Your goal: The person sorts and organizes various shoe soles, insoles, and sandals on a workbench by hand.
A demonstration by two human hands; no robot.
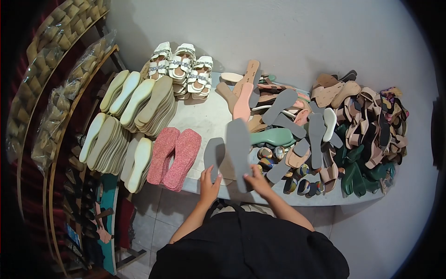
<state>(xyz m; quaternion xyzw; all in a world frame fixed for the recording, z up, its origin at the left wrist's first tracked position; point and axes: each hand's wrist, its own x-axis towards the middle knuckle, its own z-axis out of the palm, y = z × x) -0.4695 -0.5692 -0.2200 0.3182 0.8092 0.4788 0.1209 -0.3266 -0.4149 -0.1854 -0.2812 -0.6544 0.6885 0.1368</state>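
At the table's front edge, my right hand [259, 182] grips the lower end of a large grey insole [238, 139], which is raised upright over the table and slightly blurred. My left hand [210, 183] closes around the lower end of a darker grey insole [214, 152] just to its left. To the left of that lie two stacks of pink speckled soles [187, 156]. A pale pink insole [243, 103] and a green insole [273, 136] lie close by on the far and right sides of the raised one.
Stacks of cream soles [151, 104] fill the table's left. White sandals [182, 65] stand at the back. A heap of straps and sandal parts [367, 125] covers the right, with green pieces [357, 174] at its front. Racks with bagged wooden-looking pieces [51, 102] rise on the left.
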